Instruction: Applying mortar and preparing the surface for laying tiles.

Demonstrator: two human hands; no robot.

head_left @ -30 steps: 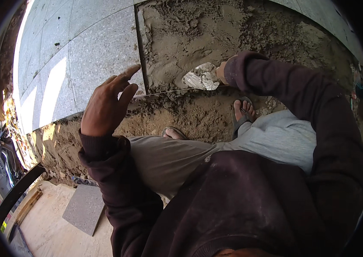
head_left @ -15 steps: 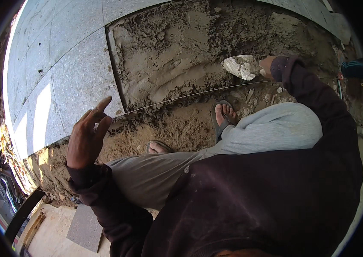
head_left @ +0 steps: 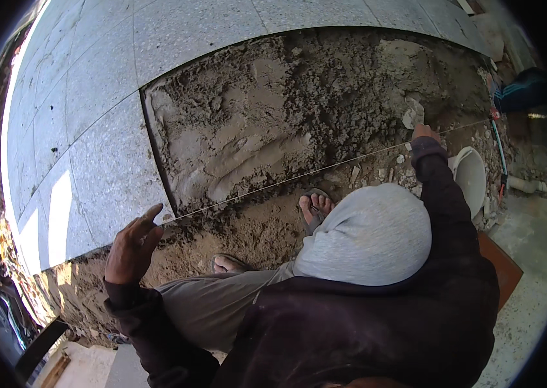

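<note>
My right hand (head_left: 426, 132) is closed round the handle of a trowel (head_left: 412, 114). The handle is hidden in my fist, and the small pale blade is foreshortened over the right part of the wet mortar bed (head_left: 241, 123). My left hand (head_left: 132, 249) hangs empty near the corner of the closest laid tile (head_left: 115, 152), fingers apart and index stretched out. A taut string (head_left: 286, 176) runs along the near edge of the mortar, from that tile corner toward the far right.
Grey speckled tiles border the mortar at left and back. A white bucket (head_left: 469, 178) stands beside my right forearm, near a reddish-brown board (head_left: 501, 271). My sandalled feet (head_left: 315, 205) rest on soil in front of the string. Rubble lies at right, near a dark blue cloth (head_left: 524, 89).
My right hand has moved the trowel rightward, and its blade now shows smaller and turned. My view has shifted, bringing the bucket and board into sight. The left hand stays near the tile corner.
</note>
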